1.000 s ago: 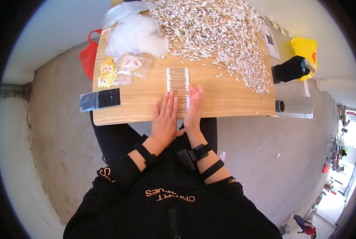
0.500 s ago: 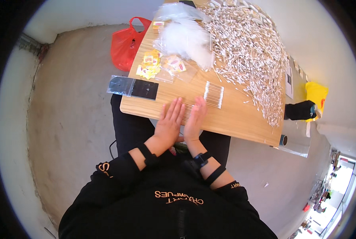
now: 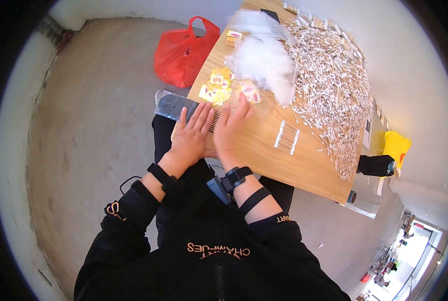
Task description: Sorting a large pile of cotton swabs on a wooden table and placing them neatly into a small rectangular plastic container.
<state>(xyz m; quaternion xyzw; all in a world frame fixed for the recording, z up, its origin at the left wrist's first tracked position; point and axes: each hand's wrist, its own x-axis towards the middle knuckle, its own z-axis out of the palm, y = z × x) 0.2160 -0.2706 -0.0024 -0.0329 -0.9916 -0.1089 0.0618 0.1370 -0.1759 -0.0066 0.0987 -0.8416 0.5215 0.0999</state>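
My left hand (image 3: 189, 135) lies flat with its fingers stretched out over the dark end of a flat black piece in a clear sleeve (image 3: 176, 104). A row of cotton swabs (image 3: 215, 121) shows between my two hands, against the dark surface. My right hand (image 3: 230, 131) stands on edge along the other side of that row, slightly blurred, its fingers extended toward a clear bag with a yellow-and-white label (image 3: 249, 92). Both palms partly hide the row. To the right, a second neat row of cotton swabs (image 3: 287, 137) lies on the wooden table (image 3: 264, 160).
A large heap of loose cotton swabs (image 3: 329, 85) covers the table's right side. Clear plastic bags (image 3: 266, 62) and yellow labels (image 3: 217, 86) lie at the back left. Off the left edge sits a red carrier bag (image 3: 184, 57); a yellow bag (image 3: 397, 145) stands at right.
Both hands have moved left with the row of swabs between them, from bare wood onto the black piece. The view has shifted, so the table appears farther right.
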